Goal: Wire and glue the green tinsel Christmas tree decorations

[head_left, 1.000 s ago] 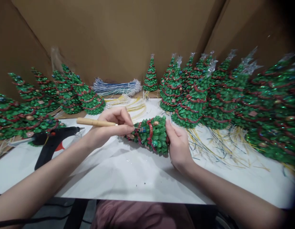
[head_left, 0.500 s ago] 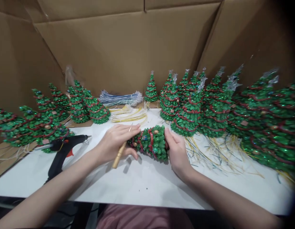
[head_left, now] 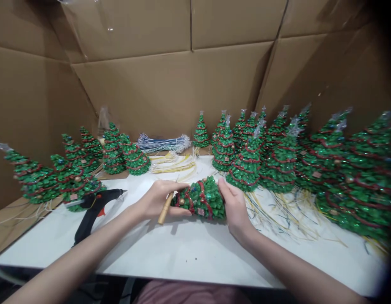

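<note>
A small green Christmas tree (head_left: 206,198) with red garland lies on its side between my hands, its base toward the right. My left hand (head_left: 159,197) is closed around its narrow end, thumb below and fingers above. An awl with a wooden handle (head_left: 165,209) is held in that same hand, its thin metal tip pointing up and away. My right hand (head_left: 236,207) grips the base of the tree, thumb on top; its other fingers are mostly hidden behind the base.
A black glue gun (head_left: 95,211) lies on the white table (head_left: 170,261) at left. Several decorated trees stand left (head_left: 136,156) and right (head_left: 246,162), with loose wires (head_left: 287,215) under the right ones. Wire bundles (head_left: 163,143) lie at the back, before a cardboard wall (head_left: 144,84).
The tree has turned about its length, so a different side faces up. My left thumb and fingers have shifted on it. The whole view has tilted up slightly.
</note>
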Demonstrator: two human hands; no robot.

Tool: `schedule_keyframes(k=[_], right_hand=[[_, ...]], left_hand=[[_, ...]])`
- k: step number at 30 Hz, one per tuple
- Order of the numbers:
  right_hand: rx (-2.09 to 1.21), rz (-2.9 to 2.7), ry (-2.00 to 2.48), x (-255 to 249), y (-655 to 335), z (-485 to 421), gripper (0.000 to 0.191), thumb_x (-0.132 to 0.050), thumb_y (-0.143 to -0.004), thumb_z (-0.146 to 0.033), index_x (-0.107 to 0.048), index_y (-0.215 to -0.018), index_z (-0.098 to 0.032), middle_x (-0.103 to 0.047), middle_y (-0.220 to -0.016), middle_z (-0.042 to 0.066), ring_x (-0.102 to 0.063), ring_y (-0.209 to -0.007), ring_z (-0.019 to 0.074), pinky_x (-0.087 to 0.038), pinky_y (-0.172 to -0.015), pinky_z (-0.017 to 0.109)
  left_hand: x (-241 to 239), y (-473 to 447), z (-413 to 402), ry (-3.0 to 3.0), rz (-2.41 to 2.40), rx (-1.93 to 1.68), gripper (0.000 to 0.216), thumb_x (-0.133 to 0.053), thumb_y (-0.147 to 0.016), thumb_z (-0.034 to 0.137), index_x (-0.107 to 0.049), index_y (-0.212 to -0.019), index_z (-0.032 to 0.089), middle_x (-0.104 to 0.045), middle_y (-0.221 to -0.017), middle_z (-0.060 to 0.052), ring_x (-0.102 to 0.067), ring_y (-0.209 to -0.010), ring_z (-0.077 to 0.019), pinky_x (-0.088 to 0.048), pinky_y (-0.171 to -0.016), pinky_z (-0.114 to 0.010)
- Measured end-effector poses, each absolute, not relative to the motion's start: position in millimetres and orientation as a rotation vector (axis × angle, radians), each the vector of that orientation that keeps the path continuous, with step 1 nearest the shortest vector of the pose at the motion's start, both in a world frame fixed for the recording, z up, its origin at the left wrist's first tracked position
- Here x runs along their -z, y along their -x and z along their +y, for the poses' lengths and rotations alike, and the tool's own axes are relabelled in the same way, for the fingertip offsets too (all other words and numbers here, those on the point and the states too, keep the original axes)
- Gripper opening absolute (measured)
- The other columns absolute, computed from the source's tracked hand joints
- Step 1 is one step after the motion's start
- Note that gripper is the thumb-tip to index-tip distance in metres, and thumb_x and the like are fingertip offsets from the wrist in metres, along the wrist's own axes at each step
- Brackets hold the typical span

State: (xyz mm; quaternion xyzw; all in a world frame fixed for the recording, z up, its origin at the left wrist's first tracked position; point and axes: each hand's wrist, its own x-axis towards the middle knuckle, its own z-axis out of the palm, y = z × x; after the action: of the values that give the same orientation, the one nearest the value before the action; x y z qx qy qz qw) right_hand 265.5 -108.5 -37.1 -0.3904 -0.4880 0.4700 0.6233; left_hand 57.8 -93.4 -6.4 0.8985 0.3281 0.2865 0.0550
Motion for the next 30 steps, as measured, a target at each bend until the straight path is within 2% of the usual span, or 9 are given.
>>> schedule_keyframes(k=[3, 8, 16, 22, 27, 30], right_hand=[[-1.127, -1.134, 0.898, 33.2, -267.1, -108.8, 0.038, -0.056, -0.079, -0.051, -0.052, -0.061, -0.018, -0.054, -0.061, 0.000, -0.047, -0.061, 0.0140, -0.039, -0.060, 0.025], [-1.169, -1.159, 0.945, 27.8, -267.7, -110.4, 0.041, -0.060, -0.072, -0.056, -0.056, -0.058, -0.018, -0.058, -0.057, 0.001, -0.051, -0.058, 0.0170, -0.041, -0.056, 0.027], [-1.229, -1.083, 0.936, 27.2, -265.0, -112.8, 0.037, -0.064, -0.071, -0.053, -0.057, -0.059, -0.018, -0.060, -0.058, 0.001, -0.053, -0.056, 0.0173, -0.042, -0.055, 0.029], [-1.170, -1.110, 0.950, 30.0, -265.7, -113.3, 0.040, -0.063, -0.069, -0.057, -0.060, -0.060, -0.018, -0.060, -0.056, 0.001, -0.053, -0.054, 0.0177, -0.040, -0.051, 0.029], [-1.158, -1.109, 0.945, 31.0, -266.1, -113.3, 0.037, -0.063, -0.072, -0.053, -0.059, -0.061, -0.018, -0.060, -0.059, 0.001, -0.053, -0.058, 0.0172, -0.041, -0.055, 0.028], [-1.144, -1.111, 0.951, 31.6, -266.1, -112.6, 0.036, -0.063, -0.072, -0.052, -0.058, -0.060, -0.019, -0.059, -0.060, 0.001, -0.052, -0.059, 0.0172, -0.040, -0.056, 0.028]], left_hand=[[3.0, -57.1, -97.3, -2.639, 0.992, -0.822, 0.053, -0.072, -0.064, 0.049, -0.065, -0.105, 0.016, -0.071, -0.085, -0.004, -0.065, -0.072, -0.0165, -0.048, -0.065, -0.024], [-0.2, -53.9, -100.9, -2.498, 1.029, -0.682, 0.054, -0.073, -0.064, 0.049, -0.066, -0.105, 0.014, -0.069, -0.074, -0.002, -0.063, -0.066, -0.0143, -0.047, -0.064, -0.022], [-4.1, -54.1, -100.5, -2.473, 0.994, -0.612, 0.056, -0.072, -0.065, 0.051, -0.065, -0.107, 0.014, -0.068, -0.074, -0.003, -0.062, -0.068, -0.0154, -0.047, -0.067, -0.023], [-4.7, -51.4, -99.6, -2.483, 0.970, -0.606, 0.055, -0.071, -0.066, 0.050, -0.064, -0.109, 0.016, -0.071, -0.083, -0.005, -0.065, -0.074, -0.0175, -0.048, -0.071, -0.025], [-9.0, -49.2, -96.4, -2.462, 1.016, -0.690, 0.037, -0.052, -0.085, 0.045, -0.065, -0.106, 0.017, -0.071, -0.091, -0.007, -0.065, -0.082, -0.0163, -0.048, -0.074, -0.026], [-14.3, -49.5, -97.2, -2.472, 1.023, -0.926, 0.038, -0.038, -0.093, 0.039, -0.068, -0.094, 0.016, -0.069, -0.088, -0.006, -0.062, -0.082, -0.0151, -0.046, -0.076, -0.028]])
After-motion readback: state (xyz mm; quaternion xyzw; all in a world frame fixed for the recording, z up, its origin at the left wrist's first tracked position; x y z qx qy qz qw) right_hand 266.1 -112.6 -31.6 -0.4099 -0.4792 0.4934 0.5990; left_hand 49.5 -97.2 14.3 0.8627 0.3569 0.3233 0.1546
